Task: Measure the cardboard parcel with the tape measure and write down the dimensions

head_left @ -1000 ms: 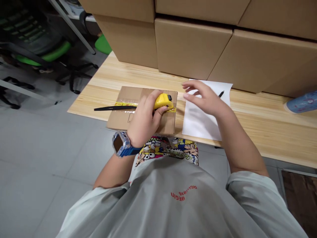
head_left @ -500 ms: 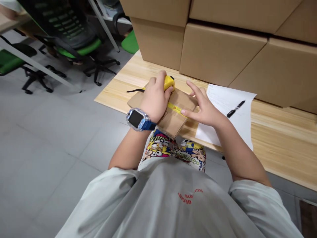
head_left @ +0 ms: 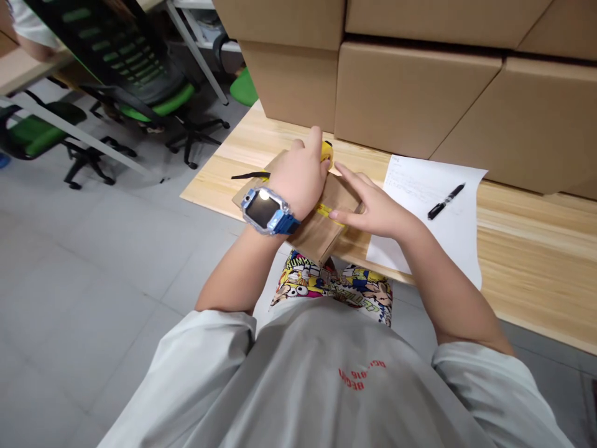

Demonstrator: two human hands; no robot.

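A small brown cardboard box (head_left: pixel 321 239) lies on the table near its front edge, partly over my lap. My left hand (head_left: pixel 300 176), with a watch on its wrist, is closed round a yellow tape measure (head_left: pixel 328 151) over the box; the hand covers most of the case. A black strap (head_left: pixel 250 175) sticks out to the left. The yellow tape blade (head_left: pixel 323 210) lies across the box top. My right hand (head_left: pixel 373 206) is at the box's right edge, thumb at the blade's end and forefinger stretched apart from it; its other fingers are partly hidden.
Right of the box a written paper sheet (head_left: pixel 396 249) lies on the wooden table (head_left: pixel 527 261), with a black pen (head_left: pixel 445 202) on it. Large cardboard boxes (head_left: pixel 410 102) are stacked along the back. Green-seated chairs (head_left: pixel 163 102) and part of another person (head_left: pixel 35 31) are at left.
The view has shifted slightly. My left hand and the tape measure have turned a little, and my right hand has come closer to the left, its forefinger near the tape measure.
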